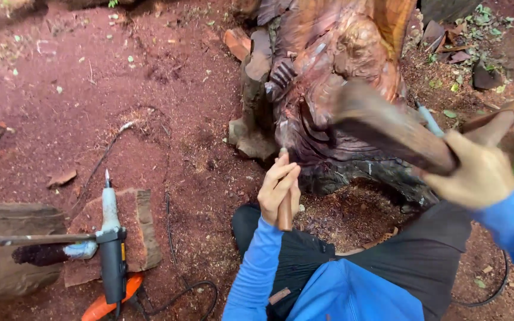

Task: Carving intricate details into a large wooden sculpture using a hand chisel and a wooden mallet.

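Observation:
My left hand [278,187] grips a wooden-handled chisel [284,208], its blade set against the lower part of a reddish-brown wood carving [334,77]. My right hand [477,172] holds a thick wooden mallet [388,128] raised above the chisel; it is blurred by motion. Both arms wear blue sleeves. I sit close to the carving with dark trousers below my arms.
A black power tool with an orange body [113,261] lies on a wood block [120,232] at the lower left, with a cable [179,294] trailing on the red dirt. A log [7,249] lies at the left edge. Wood scraps and leaves lie at the upper right.

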